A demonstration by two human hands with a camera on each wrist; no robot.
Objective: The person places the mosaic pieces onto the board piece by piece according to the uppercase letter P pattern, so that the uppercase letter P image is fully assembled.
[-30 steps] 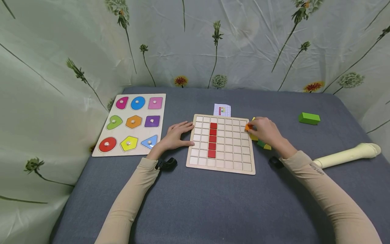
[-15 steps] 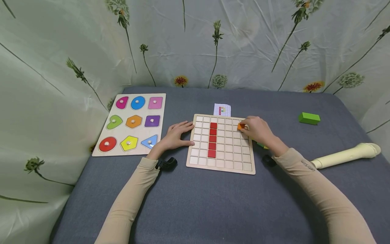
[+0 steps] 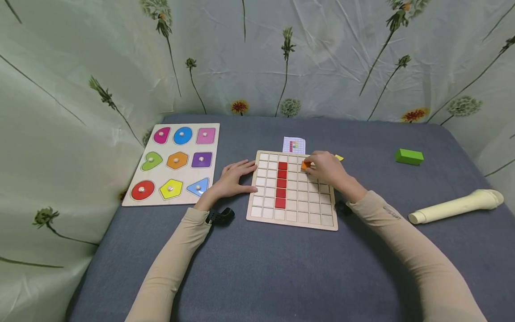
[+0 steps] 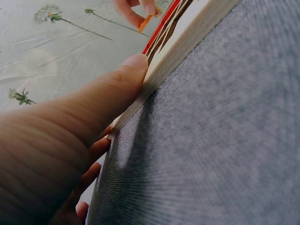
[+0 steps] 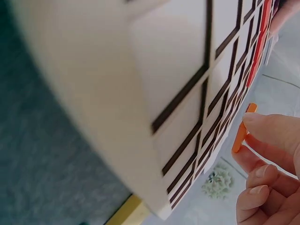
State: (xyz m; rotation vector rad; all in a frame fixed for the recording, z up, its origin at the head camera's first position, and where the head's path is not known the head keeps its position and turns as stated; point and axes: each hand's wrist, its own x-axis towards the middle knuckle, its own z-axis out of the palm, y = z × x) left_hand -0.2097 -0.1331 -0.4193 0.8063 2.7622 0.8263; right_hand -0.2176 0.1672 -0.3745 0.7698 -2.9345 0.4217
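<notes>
A wooden grid board (image 3: 303, 195) lies on the table, with a column of several red square tiles (image 3: 280, 184) set in its cells. Against the board's left edge rests my left hand (image 3: 233, 180); its thumb (image 4: 133, 70) presses the rim in the left wrist view. Over the upper right part of the board, my right hand (image 3: 327, 170) pinches an orange tile (image 3: 305, 165) between thumb and fingers. Seen from the right wrist, that orange tile (image 5: 240, 136) is tilted up on edge. A yellow tile (image 3: 339, 157) shows beside the board, partly hidden behind the right hand.
A small printed card (image 3: 294, 145) with a coloured grid pattern lies behind the board. To the left is a shape puzzle board (image 3: 134, 202) with knobbed pieces. A green block (image 3: 409, 156) and a cream-coloured tube (image 3: 458, 206) lie on the right.
My right hand has carried the orange tile leftward from beside the board's right edge to above its upper cells. The left hand has stayed in place.
</notes>
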